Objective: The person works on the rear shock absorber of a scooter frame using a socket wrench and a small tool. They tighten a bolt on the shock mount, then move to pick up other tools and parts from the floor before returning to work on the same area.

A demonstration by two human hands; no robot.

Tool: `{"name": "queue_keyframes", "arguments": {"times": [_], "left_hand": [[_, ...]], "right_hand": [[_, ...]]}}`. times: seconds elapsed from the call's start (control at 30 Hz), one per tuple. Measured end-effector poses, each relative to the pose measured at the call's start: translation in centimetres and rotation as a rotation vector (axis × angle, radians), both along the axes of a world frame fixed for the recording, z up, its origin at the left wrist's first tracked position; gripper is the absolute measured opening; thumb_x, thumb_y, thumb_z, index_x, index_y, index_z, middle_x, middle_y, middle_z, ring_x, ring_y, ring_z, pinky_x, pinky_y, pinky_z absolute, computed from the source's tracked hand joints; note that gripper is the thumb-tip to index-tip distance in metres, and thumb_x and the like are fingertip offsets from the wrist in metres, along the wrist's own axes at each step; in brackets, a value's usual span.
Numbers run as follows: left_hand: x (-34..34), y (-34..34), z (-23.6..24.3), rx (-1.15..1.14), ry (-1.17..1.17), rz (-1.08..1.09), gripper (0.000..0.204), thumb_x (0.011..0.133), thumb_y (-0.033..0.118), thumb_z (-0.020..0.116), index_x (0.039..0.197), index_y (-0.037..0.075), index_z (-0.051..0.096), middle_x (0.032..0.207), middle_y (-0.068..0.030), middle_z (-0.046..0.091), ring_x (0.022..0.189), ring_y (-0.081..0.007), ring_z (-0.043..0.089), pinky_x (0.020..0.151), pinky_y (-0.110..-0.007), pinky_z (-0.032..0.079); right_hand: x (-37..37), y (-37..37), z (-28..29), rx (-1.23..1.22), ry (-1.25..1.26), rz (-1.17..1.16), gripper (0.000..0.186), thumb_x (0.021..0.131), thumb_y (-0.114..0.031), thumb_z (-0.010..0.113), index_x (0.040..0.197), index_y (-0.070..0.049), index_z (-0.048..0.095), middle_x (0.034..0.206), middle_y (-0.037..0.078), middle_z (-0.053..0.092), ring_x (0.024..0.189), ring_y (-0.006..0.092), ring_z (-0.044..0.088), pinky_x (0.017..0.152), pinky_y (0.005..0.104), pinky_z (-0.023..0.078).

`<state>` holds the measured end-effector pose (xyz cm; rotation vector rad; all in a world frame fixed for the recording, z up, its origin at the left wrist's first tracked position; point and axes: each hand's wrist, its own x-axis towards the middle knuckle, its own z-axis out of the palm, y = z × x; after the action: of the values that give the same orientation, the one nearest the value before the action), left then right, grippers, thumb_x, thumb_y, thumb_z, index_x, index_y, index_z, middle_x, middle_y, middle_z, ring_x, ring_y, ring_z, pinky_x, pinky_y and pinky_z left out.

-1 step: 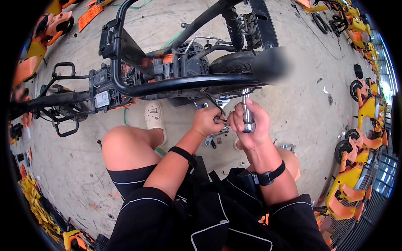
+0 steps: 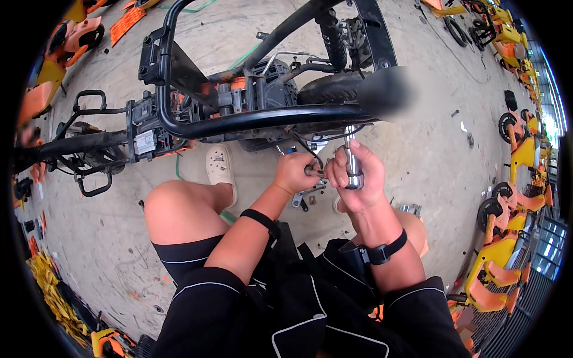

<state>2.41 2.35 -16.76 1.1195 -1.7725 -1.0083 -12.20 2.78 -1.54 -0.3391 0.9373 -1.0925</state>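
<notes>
A chrome socket wrench (image 2: 354, 181) stands with its long shaft pointing away from me, toward the rear wheel (image 2: 325, 90) of a stripped black scooter frame (image 2: 262, 119). My right hand (image 2: 367, 185) wraps round its head and shaft. My left hand (image 2: 293, 173) is closed on the handle, whose dark end pokes out beside the thumb. The shaft's far end passes under the frame's bent tube, so what it meets there is hidden. Below the hands, loose metal tools (image 2: 300, 201) lie on the floor between my feet.
The frame's black tube crosses right in front of my hands. My left foot in a cream clog (image 2: 221, 170) is planted near it. Small bolts and scraps dot the concrete floor (image 2: 430, 155). Yellow and orange scooters (image 2: 498, 262) line the right side, and yellow parts (image 2: 54, 286) lie at left.
</notes>
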Motion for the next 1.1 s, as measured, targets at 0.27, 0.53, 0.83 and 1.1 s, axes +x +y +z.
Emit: {"name": "queue_keyframes", "arguments": {"times": [0.27, 0.53, 0.83, 1.1], "left_hand": [[-0.2, -0.3, -0.3, 0.052, -0.104, -0.009, 0.018, 0.062, 0.025, 0.076, 0.069, 0.012, 0.065, 0.070, -0.0096, 0.068, 0.068, -0.0336, 0.067, 0.062, -0.043, 0.054], [-0.3, -0.4, 0.1, -0.016, -0.043, 0.015, 0.014, 0.063, 0.019, 0.074, 0.070, 0.009, 0.066, 0.068, -0.0100, 0.067, 0.064, -0.0319, 0.066, 0.060, -0.040, 0.054], [0.0, 0.5, -0.6, -0.002, -0.053, -0.009, 0.018, 0.063, 0.021, 0.077, 0.071, 0.008, 0.067, 0.069, -0.0113, 0.067, 0.065, -0.0330, 0.067, 0.060, -0.040, 0.054], [-0.8, 0.0, -1.5, -0.092, -0.123, 0.011, 0.021, 0.070, 0.022, 0.077, 0.071, 0.006, 0.063, 0.067, -0.0139, 0.065, 0.061, -0.0351, 0.065, 0.057, -0.041, 0.051]], "right_hand": [[-0.4, 0.0, -0.1, 0.030, 0.005, -0.009, 0.040, 0.099, -0.037, 0.050, 0.075, -0.006, 0.058, 0.051, 0.008, 0.050, 0.054, 0.0232, 0.050, 0.065, 0.0343, 0.043], [0.0, -0.1, 0.3, 0.028, 0.045, -0.041, 0.040, 0.099, -0.036, 0.049, 0.074, -0.006, 0.057, 0.050, 0.006, 0.049, 0.054, 0.0236, 0.050, 0.069, 0.0358, 0.043], [0.3, 0.7, -0.1, 0.111, 0.060, -0.084, 0.039, 0.097, -0.037, 0.055, 0.074, -0.005, 0.058, 0.049, 0.007, 0.049, 0.054, 0.0242, 0.051, 0.065, 0.0347, 0.043], [-0.3, 0.7, 0.1, 0.064, -0.026, -0.135, 0.032, 0.095, -0.033, 0.060, 0.081, -0.004, 0.061, 0.056, 0.005, 0.053, 0.047, 0.0174, 0.049, 0.053, 0.0316, 0.040]]}}
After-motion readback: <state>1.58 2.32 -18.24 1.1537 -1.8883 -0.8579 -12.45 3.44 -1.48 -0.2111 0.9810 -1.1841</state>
